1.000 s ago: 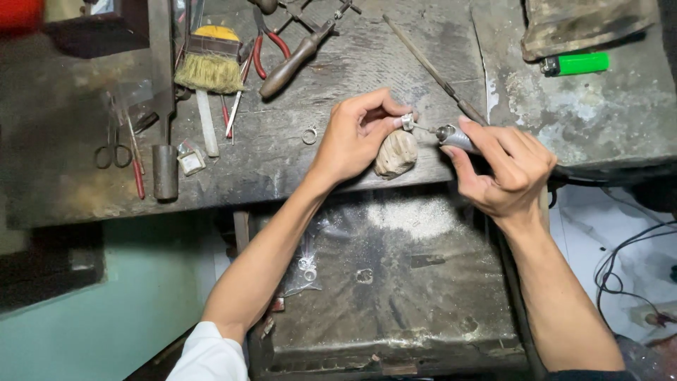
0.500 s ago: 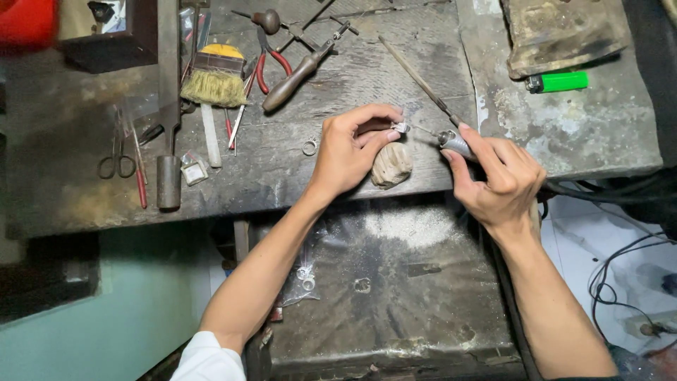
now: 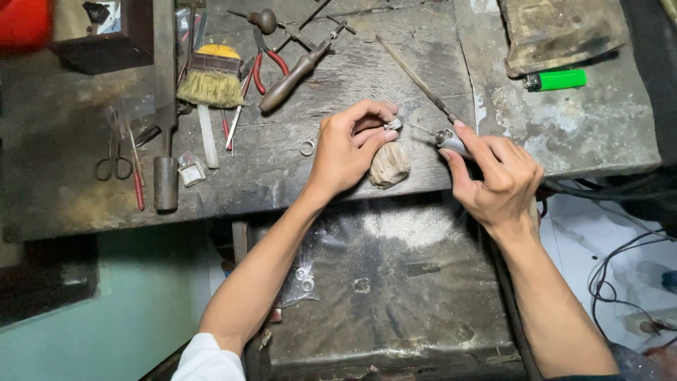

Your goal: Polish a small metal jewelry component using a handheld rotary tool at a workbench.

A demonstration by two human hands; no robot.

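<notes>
My left hand (image 3: 349,144) pinches a small silver ring (image 3: 393,125) between thumb and fingers, resting it over a worn wooden bench peg (image 3: 388,165) at the front of the dark workbench (image 3: 282,176). My right hand (image 3: 497,176) grips a metal rotary handpiece (image 3: 451,140) like a pen. Its thin bit points left at the ring, very close to it; whether it touches the ring is too small to tell.
On the bench lie a brush (image 3: 209,83), red-handled pliers (image 3: 266,58), a wooden-handled tool (image 3: 288,80), a long thin file (image 3: 412,73), scissors (image 3: 114,156), a loose ring (image 3: 307,147) and a green lighter (image 3: 557,80). A dusty catch tray (image 3: 395,282) sits below. Cables (image 3: 613,275) hang at the right.
Both hands keep their grip and stay together at the peg. The view has shifted slightly, so the hands and bench sit a little lower in the picture.
</notes>
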